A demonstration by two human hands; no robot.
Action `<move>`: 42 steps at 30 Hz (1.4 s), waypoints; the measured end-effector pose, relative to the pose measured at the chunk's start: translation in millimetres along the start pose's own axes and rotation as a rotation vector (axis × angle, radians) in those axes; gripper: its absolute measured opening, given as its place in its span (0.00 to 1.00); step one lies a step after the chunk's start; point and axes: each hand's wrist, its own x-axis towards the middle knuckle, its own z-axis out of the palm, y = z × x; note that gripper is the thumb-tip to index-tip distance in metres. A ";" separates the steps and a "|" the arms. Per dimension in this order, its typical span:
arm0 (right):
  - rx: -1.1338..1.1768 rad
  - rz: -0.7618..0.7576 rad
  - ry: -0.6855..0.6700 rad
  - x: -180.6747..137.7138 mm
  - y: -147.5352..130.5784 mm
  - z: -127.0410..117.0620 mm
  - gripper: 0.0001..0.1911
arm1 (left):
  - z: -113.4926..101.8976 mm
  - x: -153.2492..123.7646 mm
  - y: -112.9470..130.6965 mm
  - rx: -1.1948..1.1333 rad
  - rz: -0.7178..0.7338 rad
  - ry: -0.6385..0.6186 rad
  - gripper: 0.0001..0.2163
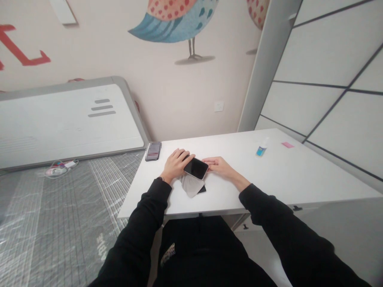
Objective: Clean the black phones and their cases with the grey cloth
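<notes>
A smartphone [196, 168] with a dark screen lies at a slant between my two hands, above the white tabletop. My left hand [176, 162] grips its left end, fingers over the top edge. At its right end, my right hand [220, 166] holds the edge with its fingertips, the fingers fairly straight. Just below the phone, a grey cloth [191, 186] is partly covered by it. From under the cloth sticks out the corner of a dark, flat, phone-like object [202, 189]; the rest of that is hidden.
On the white table [239, 187], a small bottle [261, 150] with a blue label and a pink slip [287, 144] are at the right. A dark pixelated item [153, 151] sits at the far left corner. A white cabinet [323, 79] borders the right; cables [58, 169] lie on the plastic-covered surface.
</notes>
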 end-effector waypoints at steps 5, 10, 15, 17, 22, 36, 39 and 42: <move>0.006 -0.014 0.012 -2.0 -2.6 1.2 0.22 | -1.7 2.0 0.4 -0.021 -0.004 0.031 0.17; 0.015 -0.024 0.019 -2.9 -3.5 2.8 0.21 | -2.3 2.3 0.6 -0.020 0.001 0.053 0.16; 0.023 -0.039 0.019 -4.0 -5.2 4.5 0.19 | -2.8 1.3 1.0 -0.050 -0.039 0.014 0.18; 0.026 -0.044 0.022 -4.4 -5.6 4.9 0.19 | -2.9 1.2 1.1 -0.066 -0.054 -0.002 0.18; 0.027 -0.046 0.028 -4.2 -5.0 5.1 0.19 | -2.2 1.0 0.8 -0.067 -0.064 -0.027 0.19; 0.054 -0.044 0.059 -5.1 -5.9 6.5 0.20 | -1.0 1.5 0.0 -0.062 -0.043 0.015 0.18; 0.064 -0.043 0.066 -5.9 -7.7 8.0 0.19 | -1.0 1.1 -0.3 -0.078 -0.046 0.008 0.19; 0.077 -0.046 0.076 -5.9 -7.1 10.5 0.18 | -0.6 1.3 0.4 -0.100 -0.056 -0.001 0.19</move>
